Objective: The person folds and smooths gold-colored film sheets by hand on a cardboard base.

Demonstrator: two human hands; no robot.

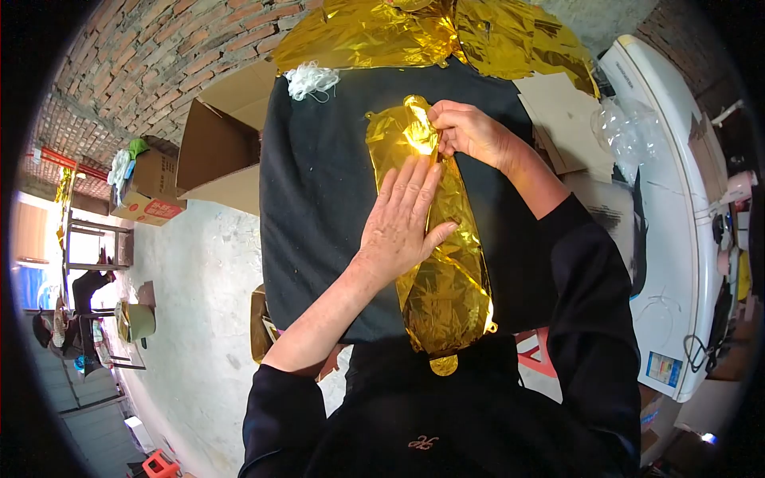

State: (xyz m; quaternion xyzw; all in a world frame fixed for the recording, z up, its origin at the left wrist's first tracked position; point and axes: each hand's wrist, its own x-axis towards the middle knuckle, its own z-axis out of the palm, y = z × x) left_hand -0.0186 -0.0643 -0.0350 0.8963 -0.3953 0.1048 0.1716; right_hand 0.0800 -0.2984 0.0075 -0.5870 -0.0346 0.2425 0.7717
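Observation:
A long, flat gold foil balloon lies lengthwise on a black cloth, with small round tabs at its corners and a rounded tab at its near end. My left hand rests flat across its upper middle, fingers stretched out and thumb spread. At the far right edge of the foil, my right hand pinches the edge between thumb and fingers. Part of the foil under my left palm is hidden.
More gold foil sheets lie at the far edge, beside a bundle of white string. An open cardboard box stands left. On the right are clear plastic bags and a white appliance.

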